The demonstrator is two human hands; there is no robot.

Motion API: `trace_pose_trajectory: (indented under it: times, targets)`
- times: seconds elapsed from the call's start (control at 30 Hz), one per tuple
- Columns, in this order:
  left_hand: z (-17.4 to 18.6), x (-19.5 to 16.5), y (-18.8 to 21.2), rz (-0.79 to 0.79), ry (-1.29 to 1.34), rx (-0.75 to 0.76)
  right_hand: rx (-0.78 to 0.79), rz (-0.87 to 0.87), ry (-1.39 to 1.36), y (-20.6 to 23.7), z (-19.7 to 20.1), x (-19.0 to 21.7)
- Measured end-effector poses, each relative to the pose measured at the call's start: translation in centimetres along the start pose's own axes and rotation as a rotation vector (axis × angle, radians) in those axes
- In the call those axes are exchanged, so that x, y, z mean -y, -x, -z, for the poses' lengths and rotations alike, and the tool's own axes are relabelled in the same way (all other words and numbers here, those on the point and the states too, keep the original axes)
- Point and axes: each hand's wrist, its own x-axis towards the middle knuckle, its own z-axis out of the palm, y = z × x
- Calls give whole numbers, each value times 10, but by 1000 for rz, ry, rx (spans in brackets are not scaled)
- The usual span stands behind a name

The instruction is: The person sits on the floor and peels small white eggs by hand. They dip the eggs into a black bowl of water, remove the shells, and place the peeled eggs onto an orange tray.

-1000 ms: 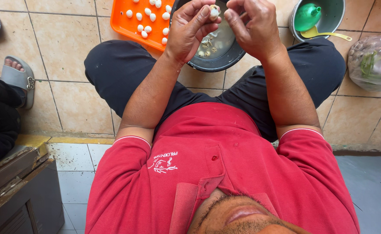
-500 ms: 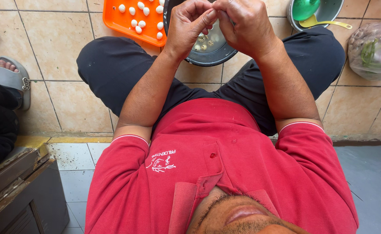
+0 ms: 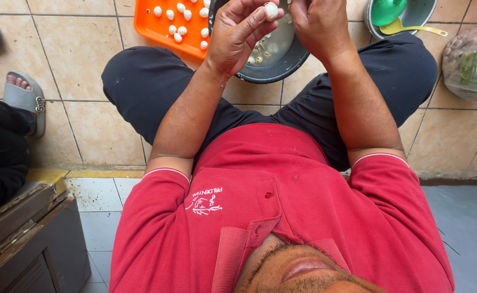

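The left hand (image 3: 238,33) is pinching a small pale egg (image 3: 271,10) between its fingertips, at twelve o'clock over the dark bowl (image 3: 282,64); the right hand (image 3: 318,24) is curling beside it at three o'clock, though whether it is gripping anything cannot be told; peeled white eggs are lying in the orange tray (image 3: 150,24) at nine o'clock of the bowl.

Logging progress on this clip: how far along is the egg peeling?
Done: about ten peeled white eggs lie on the orange tray. In hand: the left hand holds a small, mostly white egg at its fingertips over the dark bowl, with the right hand beside it. Left: several speckled eggs sit in the bowl's water.
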Motion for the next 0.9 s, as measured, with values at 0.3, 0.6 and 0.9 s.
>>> trace_pose_trajectory:
  times: [0.3, 0.6, 0.9]
  targets:
    - [3, -1, -1, -60, 75, 40, 102, 131, -221, -4, 14, 24]
    - [0, 5, -1, -81, 154, 36, 16, 178, -173, -9, 15, 38]
    - [1, 14, -2, -206, -167, 6, -17, 298, 72, -6, 17, 30]
